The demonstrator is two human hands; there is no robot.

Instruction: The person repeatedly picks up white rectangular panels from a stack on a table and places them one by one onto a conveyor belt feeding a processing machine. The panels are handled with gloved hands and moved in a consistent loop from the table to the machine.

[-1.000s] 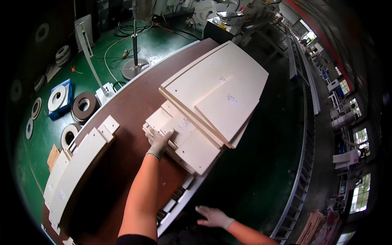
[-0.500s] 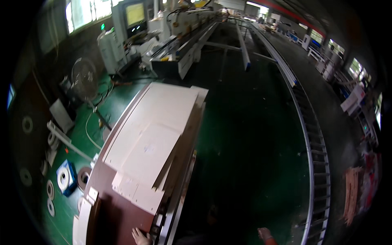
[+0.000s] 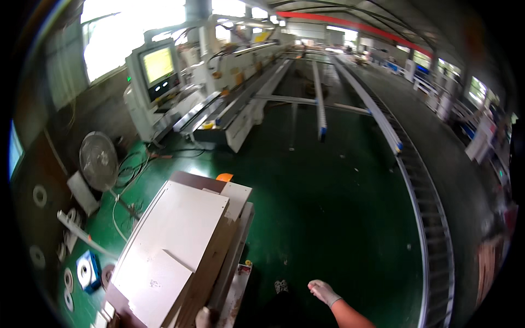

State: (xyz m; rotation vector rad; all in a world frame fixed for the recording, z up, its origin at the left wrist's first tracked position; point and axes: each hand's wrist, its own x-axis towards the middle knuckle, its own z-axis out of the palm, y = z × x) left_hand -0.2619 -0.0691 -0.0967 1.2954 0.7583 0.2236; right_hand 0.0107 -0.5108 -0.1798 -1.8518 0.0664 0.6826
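A stack of pale boards (image 3: 175, 218) lies on a brown board (image 3: 199, 181) to my left, with a smaller loose panel (image 3: 156, 281) on top toward me. At the stack's near right side is my left hand (image 3: 203, 317), partly cut off by the lower edge; its fingers are not clear. My right hand (image 3: 324, 292), in a whitish glove, hangs over the green floor, away from the stack. Its fingers are curled together and nothing shows in them. One of my shoes (image 3: 281, 286) appears between the hands.
A standing fan (image 3: 98, 160) and rolls of edge banding (image 3: 85, 271) are at the left. Ahead stands a long machine (image 3: 240, 120) with a control screen (image 3: 158, 66). A roller conveyor (image 3: 432, 240) runs along the right, and a metal rail (image 3: 319, 104) juts toward me.
The view has tilted up and moved forward along the stack. My left hand has gone from the brown board's surface to the stack's right side. My right hand has come up into fuller view.
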